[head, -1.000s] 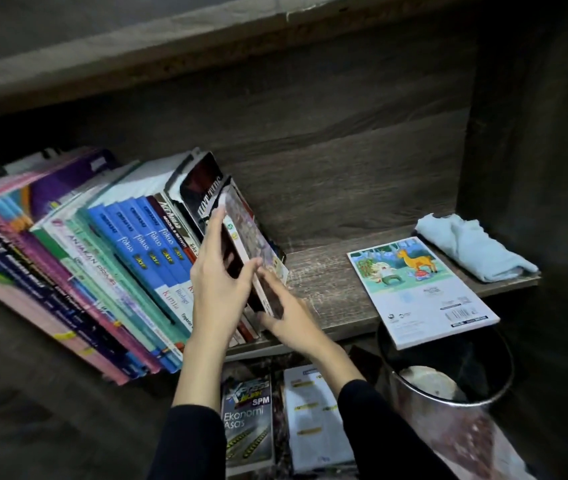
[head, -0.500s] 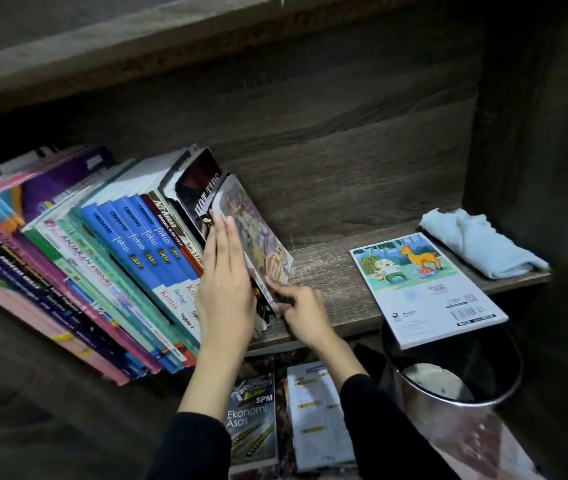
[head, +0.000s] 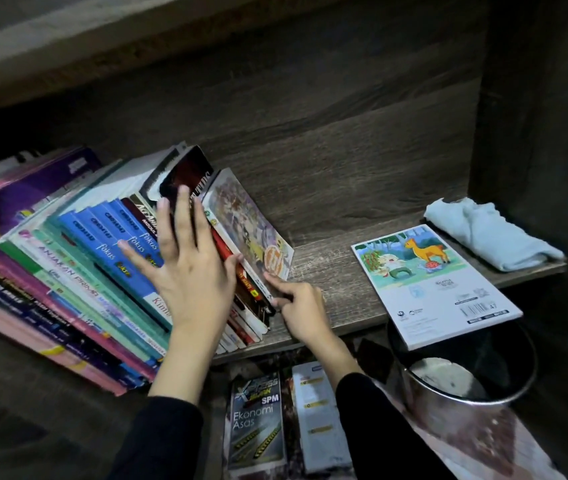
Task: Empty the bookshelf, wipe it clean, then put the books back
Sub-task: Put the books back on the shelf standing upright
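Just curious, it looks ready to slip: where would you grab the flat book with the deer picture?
The deer book lies flat, its near edge overhanging the shelf above the bin. Come from the front and pinch that free edge, thumb on top, fingers beneath.

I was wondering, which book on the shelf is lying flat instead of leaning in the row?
The animal-picture book, flat near the blue cloth, apart from the leaning row.

It looked like a home study corner; school textbooks [head: 102, 271] filled a wooden shelf [head: 327, 299]; a bin [head: 466, 386] stood below.
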Available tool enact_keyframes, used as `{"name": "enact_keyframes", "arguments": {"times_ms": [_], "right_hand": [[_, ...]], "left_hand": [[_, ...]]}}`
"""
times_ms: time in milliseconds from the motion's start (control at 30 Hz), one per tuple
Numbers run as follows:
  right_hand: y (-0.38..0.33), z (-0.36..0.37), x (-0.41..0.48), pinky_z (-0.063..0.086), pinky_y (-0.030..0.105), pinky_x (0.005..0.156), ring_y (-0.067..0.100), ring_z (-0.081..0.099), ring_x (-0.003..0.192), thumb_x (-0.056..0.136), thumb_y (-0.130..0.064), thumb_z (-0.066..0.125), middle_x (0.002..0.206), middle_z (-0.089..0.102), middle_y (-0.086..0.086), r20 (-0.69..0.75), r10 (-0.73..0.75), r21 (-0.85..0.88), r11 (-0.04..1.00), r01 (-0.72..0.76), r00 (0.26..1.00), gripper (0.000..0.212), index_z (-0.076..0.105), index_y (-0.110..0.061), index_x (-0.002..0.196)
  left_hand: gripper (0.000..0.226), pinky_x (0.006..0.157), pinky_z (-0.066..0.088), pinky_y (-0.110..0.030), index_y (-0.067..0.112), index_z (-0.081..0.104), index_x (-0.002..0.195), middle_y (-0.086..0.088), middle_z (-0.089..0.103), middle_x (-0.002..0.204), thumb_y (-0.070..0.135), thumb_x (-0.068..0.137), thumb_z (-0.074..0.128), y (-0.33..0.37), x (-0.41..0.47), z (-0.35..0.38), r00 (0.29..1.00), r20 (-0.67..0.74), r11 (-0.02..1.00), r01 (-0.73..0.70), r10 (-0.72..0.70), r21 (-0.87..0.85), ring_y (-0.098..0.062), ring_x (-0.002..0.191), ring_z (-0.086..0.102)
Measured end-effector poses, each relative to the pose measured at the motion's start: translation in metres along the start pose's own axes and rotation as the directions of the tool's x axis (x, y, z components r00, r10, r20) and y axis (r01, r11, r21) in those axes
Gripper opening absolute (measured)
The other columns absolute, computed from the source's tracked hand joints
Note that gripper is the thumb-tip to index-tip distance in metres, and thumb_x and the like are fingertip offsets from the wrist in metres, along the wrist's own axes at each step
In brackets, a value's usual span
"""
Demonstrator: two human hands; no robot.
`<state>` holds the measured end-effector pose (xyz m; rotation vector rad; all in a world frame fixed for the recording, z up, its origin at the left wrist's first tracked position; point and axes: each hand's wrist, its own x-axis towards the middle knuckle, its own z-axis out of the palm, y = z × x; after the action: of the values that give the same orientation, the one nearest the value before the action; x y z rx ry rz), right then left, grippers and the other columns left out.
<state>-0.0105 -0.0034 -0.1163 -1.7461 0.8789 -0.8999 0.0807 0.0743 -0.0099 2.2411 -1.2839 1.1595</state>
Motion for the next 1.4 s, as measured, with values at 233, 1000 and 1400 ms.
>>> {"name": "enact_keyframes", "arguments": {"times_ms": [233,1000,1400], "right_hand": [[-0.005,0.000,-0.002,0.045,0.013,0.071,0.008,0.059,0.089,0.088,0.007,0.056,0.124,0.064,0.004,-0.027,0.014,-0.084,0.996,-0.016,1.000,0.055,0.054,-0.026,0.132],[-0.033,-0.058,-0.009,0.050,0.028,0.077,0.024,0.065,0.094,0.090,0.000,0.049,0.102,0.065,0.004,-0.200,-0.041,-0.161,0.987,0.008,0.979,0.040,0.061,-0.018,0.124],[-0.003,-0.189,-0.052,0.038,0.042,0.094,0.040,0.038,0.125,0.095,-0.027,0.051,0.132,0.044,0.025,-0.656,0.237,-0.348,0.747,-0.566,0.717,0.042,0.044,0.001,0.126]], "left_hand": [[0.083,0.104,0.001,-0.067,0.004,0.046,0.132,-0.007,0.043,0.136,0.035,0.063,0.082,0.003,0.004,0.002,0.998,-0.031,0.998,0.047,-0.049,-0.051,-0.016,0.139,0.009],[0.062,0.106,-0.009,-0.059,0.013,0.040,0.141,-0.005,0.028,0.153,0.017,0.082,0.059,0.042,-0.017,-0.018,0.990,0.022,0.942,0.142,-0.142,-0.304,-0.029,0.145,0.008],[0.032,0.081,0.047,-0.035,0.011,0.068,0.104,-0.019,0.069,0.100,0.032,0.095,0.045,0.136,-0.070,-0.027,0.700,0.713,0.664,0.553,-0.042,-0.503,-0.036,0.100,0.061]]}}
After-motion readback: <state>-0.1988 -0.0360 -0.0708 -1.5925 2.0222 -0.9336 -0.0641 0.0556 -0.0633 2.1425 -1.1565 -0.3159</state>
